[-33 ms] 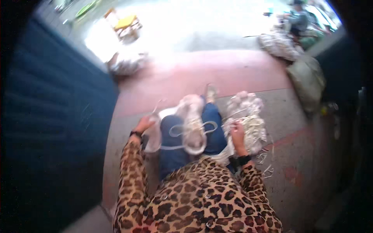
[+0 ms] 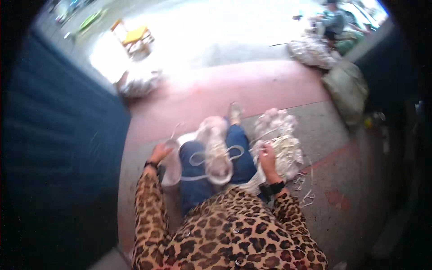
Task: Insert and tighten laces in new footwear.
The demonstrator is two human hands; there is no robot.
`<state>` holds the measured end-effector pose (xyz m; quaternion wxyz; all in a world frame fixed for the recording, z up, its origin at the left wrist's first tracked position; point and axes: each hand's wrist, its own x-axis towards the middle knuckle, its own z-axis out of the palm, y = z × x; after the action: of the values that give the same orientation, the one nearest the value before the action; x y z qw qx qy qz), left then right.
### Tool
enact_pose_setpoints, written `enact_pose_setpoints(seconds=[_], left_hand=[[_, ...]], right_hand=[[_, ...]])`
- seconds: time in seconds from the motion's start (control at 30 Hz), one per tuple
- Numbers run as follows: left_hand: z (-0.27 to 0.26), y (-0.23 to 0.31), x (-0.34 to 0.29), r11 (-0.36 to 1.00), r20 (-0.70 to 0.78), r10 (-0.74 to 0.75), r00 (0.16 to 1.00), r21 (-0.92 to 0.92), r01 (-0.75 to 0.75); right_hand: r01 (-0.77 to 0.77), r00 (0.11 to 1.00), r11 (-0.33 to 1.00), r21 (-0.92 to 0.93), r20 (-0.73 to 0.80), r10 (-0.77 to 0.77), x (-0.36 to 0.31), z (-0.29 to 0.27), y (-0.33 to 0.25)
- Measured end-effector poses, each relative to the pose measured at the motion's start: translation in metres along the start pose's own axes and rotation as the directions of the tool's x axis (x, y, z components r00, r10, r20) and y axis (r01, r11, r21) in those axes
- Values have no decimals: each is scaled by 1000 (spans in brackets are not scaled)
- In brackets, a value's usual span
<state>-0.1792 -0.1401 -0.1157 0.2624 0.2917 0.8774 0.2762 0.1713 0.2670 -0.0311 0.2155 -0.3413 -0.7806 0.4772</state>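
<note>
A pale shoe (image 2: 218,168) with white laces spread in loops lies across my lap, between the legs of my blue jeans (image 2: 192,155). Beside my left knee, my left hand (image 2: 159,152) is closed on the upper end of a second pale shoe (image 2: 171,170). A white cord runs over my thigh between the two shoes. On the right, my right hand (image 2: 267,158) has its fingers curled together at the edge of a heap of white laces (image 2: 289,154). Whatever its fingertips pinch is too small to tell.
Pale rounded bundles (image 2: 275,122) sit beyond the lace heap, and loose cords (image 2: 308,197) lie on the floor. Dark blue walls (image 2: 67,117) flank me. Farther off are stuffed sacks (image 2: 346,92), a chair with a yellow seat (image 2: 136,34) and a person (image 2: 334,20).
The whole view has shifted slightly, so the surroundings sit farther left. Both hands keep nearly the same places beside the shoe and the lace heap.
</note>
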Motion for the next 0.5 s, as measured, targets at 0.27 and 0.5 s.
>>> enact_pose_setpoints(seconds=[0.27, 0.5], left_hand=[[-102, -10, -104, 977, -290, -212, 933, -35, 211], [-97, 56, -150, 982, -532, -145, 834, 27, 188]], right_hand=[[205, 934, 978, -37, 305, -185, -17, 27, -52], [666, 730, 746, 27, 186, -658, -34, 45, -172]])
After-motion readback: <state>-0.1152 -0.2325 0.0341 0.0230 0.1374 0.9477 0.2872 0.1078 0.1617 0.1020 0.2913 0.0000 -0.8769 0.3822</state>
